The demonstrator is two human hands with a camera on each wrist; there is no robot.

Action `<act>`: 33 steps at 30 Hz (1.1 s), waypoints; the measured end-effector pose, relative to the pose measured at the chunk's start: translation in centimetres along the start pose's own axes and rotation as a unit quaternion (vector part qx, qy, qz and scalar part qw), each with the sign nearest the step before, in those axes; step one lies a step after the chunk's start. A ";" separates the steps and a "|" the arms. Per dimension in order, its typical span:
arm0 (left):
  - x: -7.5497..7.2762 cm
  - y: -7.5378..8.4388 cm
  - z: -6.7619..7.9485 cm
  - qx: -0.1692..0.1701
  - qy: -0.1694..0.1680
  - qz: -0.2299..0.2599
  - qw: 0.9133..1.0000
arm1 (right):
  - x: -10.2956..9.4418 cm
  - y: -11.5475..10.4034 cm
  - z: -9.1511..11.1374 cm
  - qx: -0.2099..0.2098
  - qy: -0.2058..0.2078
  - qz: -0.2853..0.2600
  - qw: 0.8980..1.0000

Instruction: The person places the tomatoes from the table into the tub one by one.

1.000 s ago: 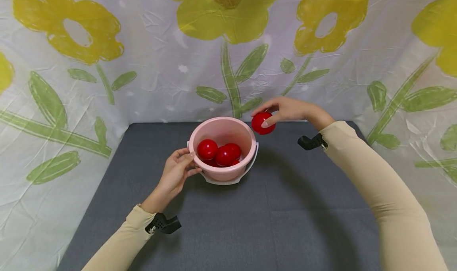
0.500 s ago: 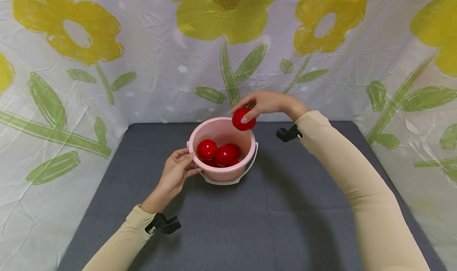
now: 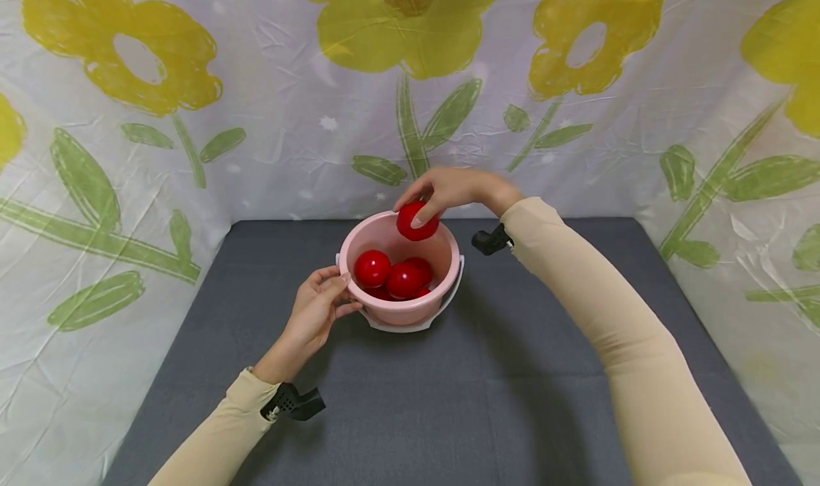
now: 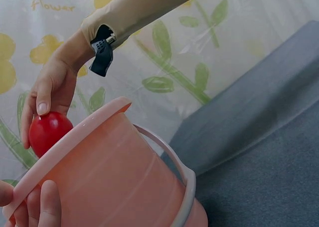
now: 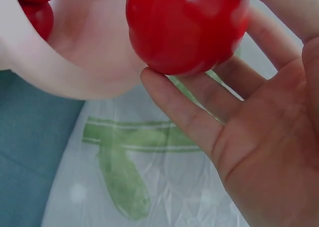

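A pink bucket stands on the grey table, its white handle hanging down at the front. My left hand grips the bucket's left rim, thumb on top and fingers outside; those fingers show in the left wrist view. Several shiny red, tomato-like round fruits lie inside; some are partly hidden under others. Over the far right part of the opening, my right hand holds another red tomato-like fruit between thumb and fingers. In the right wrist view, this held fruit is apart from those in the bucket.
The grey cloth-covered table spreads around the bucket. A white curtain with yellow flowers and green leaves hangs behind it and at both sides. Each wrist wears a small black camera.
My right hand has carried the red tomato-like fruit leftward from beside the bucket to over its opening, rising, then dipping a little. The left hand and bucket have stayed still.
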State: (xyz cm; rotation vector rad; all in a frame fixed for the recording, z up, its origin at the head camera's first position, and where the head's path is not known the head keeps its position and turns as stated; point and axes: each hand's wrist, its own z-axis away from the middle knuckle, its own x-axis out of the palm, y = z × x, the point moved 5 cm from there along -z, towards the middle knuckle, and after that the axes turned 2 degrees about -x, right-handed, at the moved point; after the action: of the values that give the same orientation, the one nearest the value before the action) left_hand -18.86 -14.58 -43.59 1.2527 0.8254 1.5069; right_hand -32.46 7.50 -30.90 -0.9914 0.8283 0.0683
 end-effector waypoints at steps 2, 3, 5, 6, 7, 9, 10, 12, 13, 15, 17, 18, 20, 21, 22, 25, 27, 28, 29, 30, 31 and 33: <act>0.0 0.0 0.0 0.000 0.000 0.002 1.000 | 0.2 -0.2 -0.2 -0.004 -0.004 0.002 1.000; 0.0 0.0 0.0 0.000 0.000 0.003 1.000 | 0.3 -0.3 -0.3 -0.004 -0.005 0.004 1.000; -0.1 0.0 0.1 -0.001 0.000 0.004 1.000 | 0.5 -0.4 -0.6 -0.003 -0.008 0.005 1.000; -0.1 0.0 0.1 -0.001 0.000 0.005 1.000 | 0.6 -0.5 -0.7 -0.002 -0.010 0.005 1.000; -0.1 0.0 0.1 -0.001 0.000 0.005 1.000 | 0.7 -0.6 -0.8 -0.001 -0.011 0.004 1.000; -0.1 0.0 0.2 -0.001 0.002 0.004 1.000 | 0.8 -0.7 -1.0 -0.002 -0.016 -0.001 1.000; -0.1 0.0 0.2 -0.001 0.002 0.004 1.000 | 0.8 -0.8 -1.1 -0.003 -0.017 -0.004 1.000; -0.1 0.0 0.2 -0.001 0.004 0.004 1.000 | 0.8 -0.9 -1.2 -0.006 -0.016 -0.010 1.000; -0.1 0.0 0.2 -0.001 0.004 0.004 1.000 | 0.7 -0.9 -1.3 -0.007 -0.016 -0.013 1.000; -0.2 0.0 0.2 -0.001 0.006 0.003 1.000 | 0.6 -1.0 -1.3 -0.007 -0.013 -0.015 1.000; -0.2 0.1 0.2 -0.002 0.007 0.002 1.000 | 0.5 -0.9 -1.4 -0.005 -0.011 -0.011 1.000; -0.2 0.1 0.2 -0.002 0.007 0.001 1.000 | 0.5 -0.9 -1.3 -0.005 -0.011 -0.008 1.000; -0.2 0.1 0.2 -0.003 0.007 0.000 1.000 | 0.5 -0.9 -1.3 -0.007 -0.014 -0.003 1.000; -0.3 0.1 0.2 -0.003 0.007 -0.001 1.000 | 0.5 -0.9 -1.2 -0.009 -0.014 0.000 1.000; -0.3 0.1 0.2 -0.003 0.007 -0.003 1.000 | 0.6 -0.9 -1.0 -0.012 -0.012 0.006 1.000; -0.2 0.2 0.2 0.002 0.007 -0.023 1.000 | 0.6 -0.7 -0.5 -0.017 0.000 0.026 1.000; -0.3 0.5 0.3 0.016 0.012 -0.058 0.998 | 0.6 -0.3 0.1 -0.022 0.019 0.040 0.999; -0.3 0.7 0.4 0.028 0.016 -0.083 0.996 | 0.6 0.0 0.4 -0.025 0.031 0.051 0.998; -0.4 1.0 0.4 0.046 0.019 -0.117 0.992 | 0.7 0.3 0.9 -0.027 0.043 0.059 0.997; -0.6 1.4 0.5 0.069 0.026 -0.161 0.984 | 0.8 0.5 1.4 -0.032 0.056 0.068 0.996; -0.7 1.9 0.6 0.097 0.033 -0.207 0.973 | 0.9 0.7 2.1 -0.037 0.071 0.078 0.994; -0.8 3.0 0.8 0.158 0.043 -0.295 0.941 | 1.2 1.0 3.5 -0.044 0.100 0.099 0.989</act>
State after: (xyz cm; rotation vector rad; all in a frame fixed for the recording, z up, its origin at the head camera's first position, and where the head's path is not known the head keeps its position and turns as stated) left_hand -18.84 -16.34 -40.85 1.0311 1.3996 0.9690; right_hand -29.98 10.38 -31.39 -1.0070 1.1156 0.1787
